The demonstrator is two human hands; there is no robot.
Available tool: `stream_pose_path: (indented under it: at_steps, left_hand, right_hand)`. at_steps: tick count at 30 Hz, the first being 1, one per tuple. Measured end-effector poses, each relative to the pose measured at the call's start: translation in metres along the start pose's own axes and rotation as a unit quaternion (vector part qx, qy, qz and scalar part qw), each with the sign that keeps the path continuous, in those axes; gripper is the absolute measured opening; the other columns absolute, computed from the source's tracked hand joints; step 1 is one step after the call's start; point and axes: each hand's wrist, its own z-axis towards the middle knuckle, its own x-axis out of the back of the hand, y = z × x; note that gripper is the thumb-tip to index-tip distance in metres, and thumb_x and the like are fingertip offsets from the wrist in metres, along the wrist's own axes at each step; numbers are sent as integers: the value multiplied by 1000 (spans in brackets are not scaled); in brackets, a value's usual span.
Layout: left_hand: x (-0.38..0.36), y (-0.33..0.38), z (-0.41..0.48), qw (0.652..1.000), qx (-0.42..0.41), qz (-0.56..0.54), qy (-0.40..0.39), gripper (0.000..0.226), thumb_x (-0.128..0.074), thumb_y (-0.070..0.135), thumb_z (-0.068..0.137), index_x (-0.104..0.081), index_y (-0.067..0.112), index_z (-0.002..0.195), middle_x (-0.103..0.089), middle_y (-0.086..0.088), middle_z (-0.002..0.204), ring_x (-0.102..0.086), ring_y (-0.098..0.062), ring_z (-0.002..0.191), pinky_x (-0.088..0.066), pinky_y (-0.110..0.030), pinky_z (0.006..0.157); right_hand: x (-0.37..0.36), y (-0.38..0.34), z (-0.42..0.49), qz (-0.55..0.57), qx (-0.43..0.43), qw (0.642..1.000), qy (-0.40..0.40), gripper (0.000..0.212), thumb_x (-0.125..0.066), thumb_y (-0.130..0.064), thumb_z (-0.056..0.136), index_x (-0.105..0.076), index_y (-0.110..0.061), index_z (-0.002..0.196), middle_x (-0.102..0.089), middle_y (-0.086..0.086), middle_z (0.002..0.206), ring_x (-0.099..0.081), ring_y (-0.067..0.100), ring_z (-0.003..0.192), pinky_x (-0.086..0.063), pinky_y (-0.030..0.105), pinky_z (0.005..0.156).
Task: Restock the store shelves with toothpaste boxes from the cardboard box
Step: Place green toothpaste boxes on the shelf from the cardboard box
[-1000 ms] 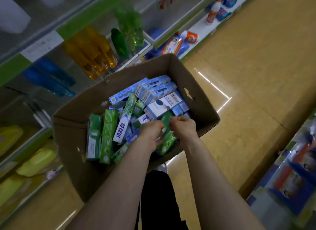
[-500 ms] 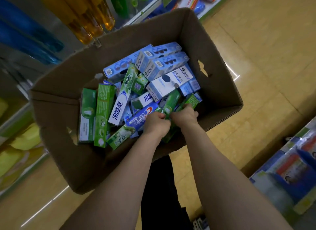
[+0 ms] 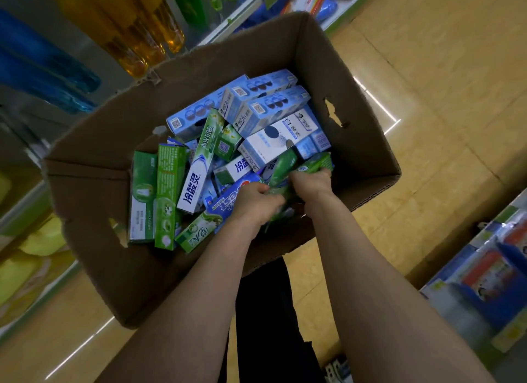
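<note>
The light is dim and flat, the colours muted. It comes from overhead — thin white glare streaks lie on the glossy floor right of the cardboard box and off its lower left corner. The box's inner walls sit in shadow; packs at its middle read sharp. Beyond its far left wall the amber bottles are soft and stretched by wide-angle distortion — so are the shelf goods far right of it. At its near wall, the green toothpaste boxes gripped by the left hand and right hand are smeared.

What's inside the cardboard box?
The cardboard box holds a jumbled pile of toothpaste boxes, green and pale blue. The left hand and right hand grip green boxes at its near side. Lower layers and the bottom are covered.
</note>
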Motion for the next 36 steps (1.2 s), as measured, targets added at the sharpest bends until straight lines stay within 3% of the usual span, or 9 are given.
stream_pose_path:
  at_steps: [3,6,11,16,20,24,28,32,36]
  left_hand:
    - [6,15,-16,999,-26,0,-23,16,-68,12,82,-56,19,89,-51,4,69,-47,-11,61,-37,-22,51]
    - [15,32,-32,998,-53,1,-36,14,-68,12,81,-57,17,89,-54,1,70,-51,-12,61,-39,-23,53]
    - [36,58,-61,992,-102,-19,-70,13,-70,26,82,-57,25,84,-66,-1,84,-64,-18,74,-50,-30,69]
    - [57,75,-97,981,-143,-59,-117,28,-68,39,83,-64,20,104,-70,1,85,-65,-14,67,-56,-37,81]
    - [75,81,-130,968,-169,-100,-157,38,-70,31,84,-59,16,117,-67,-4,94,-63,-13,61,-54,-28,65]
    - [93,85,-165,951,-182,-151,-198,55,-71,25,83,-50,10,131,-64,-3,82,-61,-13,58,-51,-25,56]
    - [106,93,-205,932,-218,-166,-237,47,-71,23,83,-56,8,125,-63,-5,82,-60,-13,57,-51,-23,52]
    - [107,93,-248,907,-227,-184,-303,26,-70,18,84,-60,12,107,-62,-4,79,-58,-13,59,-50,-24,57]
    - [94,80,-287,888,-215,-172,-368,11,-68,17,84,-60,16,92,-61,-3,84,-57,-14,64,-48,-26,62]
  right_hand:
    - [11,-13,-14,118,-20,993,-11,55,-65,-10,78,-37,-14,125,-59,18,114,-62,36,97,-58,47,68]
    - [23,-22,-31,201,-8,979,-21,46,-64,-7,83,-44,-8,124,-62,18,108,-65,29,87,-52,30,50]
    - [37,-35,-80,322,2,946,-33,18,-66,-9,85,-54,-3,98,-57,8,62,-50,11,37,-49,31,56]
    - [49,-36,-136,431,50,900,-46,6,-63,-11,88,-60,-6,86,-65,12,78,-62,21,71,-51,31,74]
    - [55,-34,-183,506,107,853,-61,7,-60,-12,90,-62,-7,95,-68,11,94,-65,21,85,-53,29,80]
    - [61,-32,-234,565,163,807,-51,12,-58,-7,90,-61,-6,101,-66,9,93,-64,18,81,-53,25,71]
    - [75,-23,-288,616,216,757,-34,6,-57,-2,89,-61,-7,88,-63,7,83,-62,17,76,-55,26,56]
    - [90,-3,-327,638,275,719,-12,14,-56,-3,89,-60,-10,100,-63,3,89,-60,16,85,-53,26,76]
    - [109,34,-362,650,327,685,32,19,-55,-4,89,-60,-14,105,-66,1,91,-63,12,86,-52,26,78]
